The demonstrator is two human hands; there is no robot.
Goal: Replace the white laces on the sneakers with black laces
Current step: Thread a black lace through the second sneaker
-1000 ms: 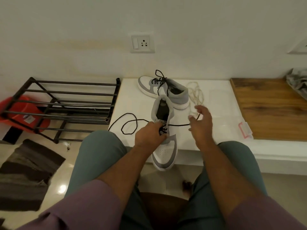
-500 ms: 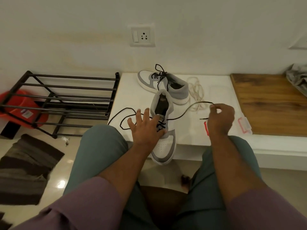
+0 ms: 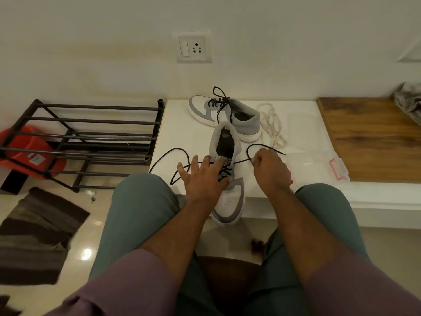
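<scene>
Mid-lacing near sneaker: our left hand presses it flat, fingers spread, right hand pinches black lace just outboard; next, thread upper eyelet.

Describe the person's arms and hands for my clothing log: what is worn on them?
Both forearms are bare. Mauve-purple sleeves cover the upper arms, ending near the elbows. The left hand and right hand show no gloves, watch or rings.
</scene>
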